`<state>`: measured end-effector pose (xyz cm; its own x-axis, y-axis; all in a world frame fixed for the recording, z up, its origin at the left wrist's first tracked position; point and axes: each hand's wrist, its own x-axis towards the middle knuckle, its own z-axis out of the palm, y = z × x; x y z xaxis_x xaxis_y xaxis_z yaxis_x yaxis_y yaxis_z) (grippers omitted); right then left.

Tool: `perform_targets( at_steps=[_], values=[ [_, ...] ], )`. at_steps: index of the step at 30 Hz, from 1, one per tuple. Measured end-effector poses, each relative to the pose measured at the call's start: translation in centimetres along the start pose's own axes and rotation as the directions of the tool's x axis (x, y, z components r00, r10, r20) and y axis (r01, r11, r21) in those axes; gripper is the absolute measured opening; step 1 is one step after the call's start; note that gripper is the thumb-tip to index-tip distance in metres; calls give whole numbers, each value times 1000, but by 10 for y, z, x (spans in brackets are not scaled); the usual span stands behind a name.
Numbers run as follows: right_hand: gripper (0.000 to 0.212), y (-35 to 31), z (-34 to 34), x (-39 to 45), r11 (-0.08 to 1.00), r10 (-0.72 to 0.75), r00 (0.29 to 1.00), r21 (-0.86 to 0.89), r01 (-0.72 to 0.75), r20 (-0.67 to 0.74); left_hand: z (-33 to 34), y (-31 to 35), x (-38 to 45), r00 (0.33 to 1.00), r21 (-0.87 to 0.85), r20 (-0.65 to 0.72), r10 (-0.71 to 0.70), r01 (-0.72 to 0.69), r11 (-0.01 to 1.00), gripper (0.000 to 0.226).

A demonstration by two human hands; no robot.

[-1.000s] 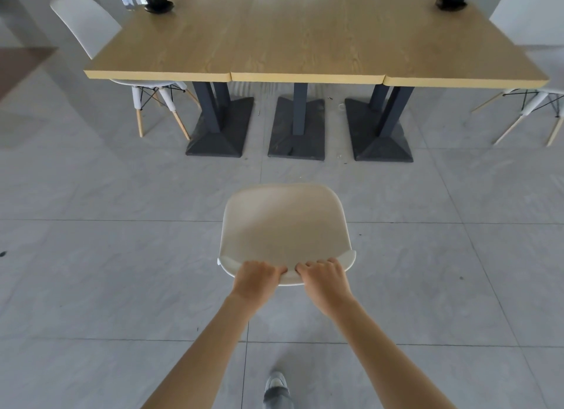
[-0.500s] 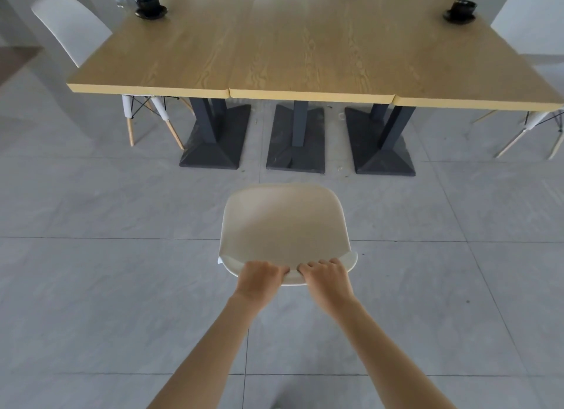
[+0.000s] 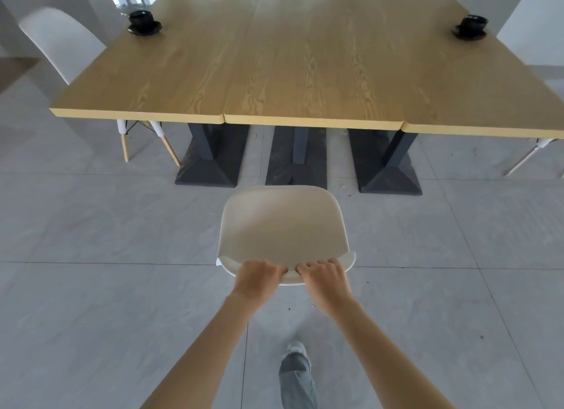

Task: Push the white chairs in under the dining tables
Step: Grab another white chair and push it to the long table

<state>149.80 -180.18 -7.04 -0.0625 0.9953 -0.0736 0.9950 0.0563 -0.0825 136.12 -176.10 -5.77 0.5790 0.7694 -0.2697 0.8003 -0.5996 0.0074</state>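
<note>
A white chair [image 3: 282, 225] stands on the floor in front of me, its seat facing the wooden dining tables [image 3: 305, 72]. My left hand [image 3: 258, 279] and my right hand [image 3: 325, 279] both grip the top edge of its backrest, side by side. The seat's front edge is just short of the tables' near edge and the dark pedestal bases [image 3: 296, 161]. The chair's legs are hidden under the seat.
Another white chair [image 3: 61, 42] is at the tables' left side, and legs of a third [image 3: 531, 155] show at the right. Black cups on saucers [image 3: 144, 22] [image 3: 470, 27] sit on the far corners. My foot [image 3: 294, 352] steps on the grey tile floor.
The chair and I have moved closer to the tables; their near edge now looms larger and lower in view. Both hands keep their grip on the backrest.
</note>
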Motion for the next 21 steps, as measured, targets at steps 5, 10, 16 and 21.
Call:
perform_targets(
  at_steps=[5, 10, 16, 21],
  values=[
    [36, 22, -2, 47, 1000, -2, 1000, 21, 1, 8, -11, -14, 50, 1000, 11, 19, 3, -3, 1000, 31],
    [35, 40, -8, 89, 999, -6, 1000, 46, 6, -10, -27, -28, 92, 999, 44, -35, -6, 7, 999, 32],
    [40, 60, -14, 136, 999, -14, 1000, 51, 14, -1, -29, -46, 139, 995, -9, -97, -18, 17, 1000, 41],
    [44, 74, -16, 167, 999, -36, 999, 32, 35, 17, -40, -54, 167, 996, -45, -88, -35, 31, 999, 43]
  ],
)
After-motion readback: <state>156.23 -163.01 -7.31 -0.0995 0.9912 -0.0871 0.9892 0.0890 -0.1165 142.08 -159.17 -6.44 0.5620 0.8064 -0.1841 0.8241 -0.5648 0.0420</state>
